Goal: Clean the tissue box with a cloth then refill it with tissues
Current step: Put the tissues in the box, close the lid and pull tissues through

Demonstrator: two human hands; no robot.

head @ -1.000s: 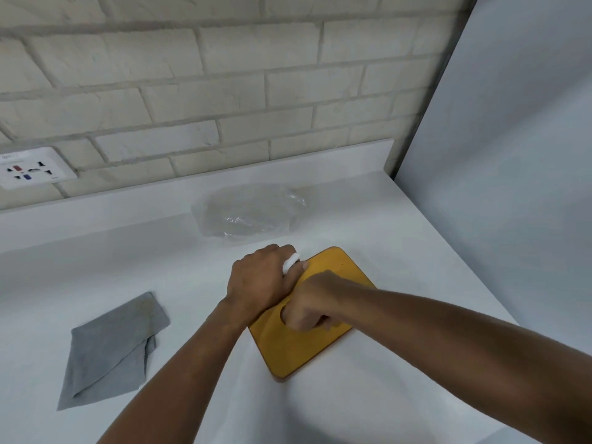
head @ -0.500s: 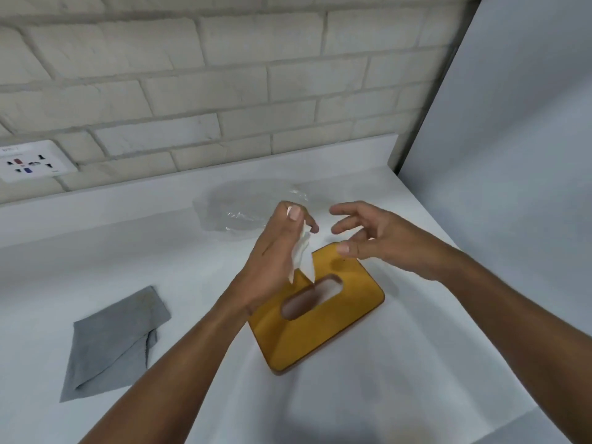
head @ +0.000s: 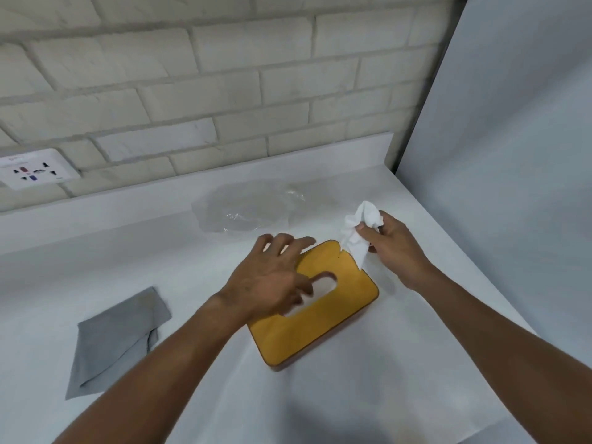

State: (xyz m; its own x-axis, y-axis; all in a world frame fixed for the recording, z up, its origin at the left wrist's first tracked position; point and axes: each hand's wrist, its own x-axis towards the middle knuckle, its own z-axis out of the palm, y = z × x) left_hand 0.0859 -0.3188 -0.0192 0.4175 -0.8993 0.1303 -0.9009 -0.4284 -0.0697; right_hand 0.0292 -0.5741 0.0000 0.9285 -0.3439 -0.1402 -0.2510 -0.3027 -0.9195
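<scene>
The yellow tissue box (head: 333, 322) lies flat on the white counter (head: 352, 395), its oval slot facing up and showing white inside. My left hand (head: 272, 277) is spread over the box's left half, fingers extended, the thumb reaching toward the slot. To the right of the box, my right hand (head: 394, 248) pinches a crumpled white tissue (head: 358, 232) held just above the box's far corner. A folded grey cloth (head: 118, 338) lies on the counter to the left, apart from both hands.
A crumpled clear plastic wrapper (head: 246, 209) lies behind the box near the backsplash. A wall socket (head: 32, 168) sits in the brick wall at the left. A grey panel (head: 512, 155) walls off the counter's right side.
The tissue passed from my left hand to my right hand, which drew it off to the right. My left hand came down flat over the box.
</scene>
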